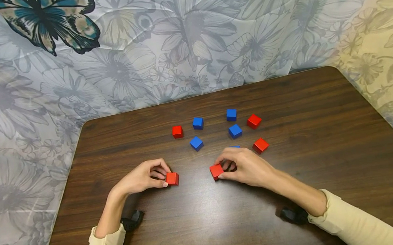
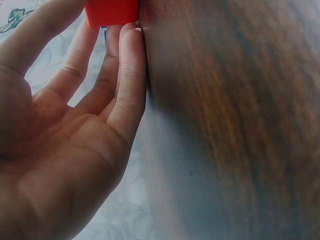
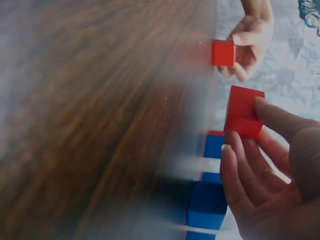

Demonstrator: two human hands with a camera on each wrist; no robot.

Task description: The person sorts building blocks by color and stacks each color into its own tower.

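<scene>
My left hand (image 1: 145,177) pinches a red cube (image 1: 172,178) between thumb and fingertips, low at the tabletop. To its right, my right hand (image 1: 248,166) holds another red cube (image 1: 216,171) between thumb and fingers. In the right wrist view that red cube (image 3: 244,112) looks slightly raised off the table and a little tilted. A gap separates the two held cubes. Behind the right hand a blue cube (image 1: 234,146) is mostly hidden. The left wrist view shows only part of the left hand's red cube (image 2: 112,12), at the top edge.
Farther back on the brown wooden table (image 1: 118,140) lie several blue cubes, among them one at the back (image 1: 231,114) and one nearer (image 1: 196,143). Three loose red cubes lie there too: one on the left (image 1: 177,131), two on the right (image 1: 260,145). A patterned cloth (image 1: 121,67) hangs behind.
</scene>
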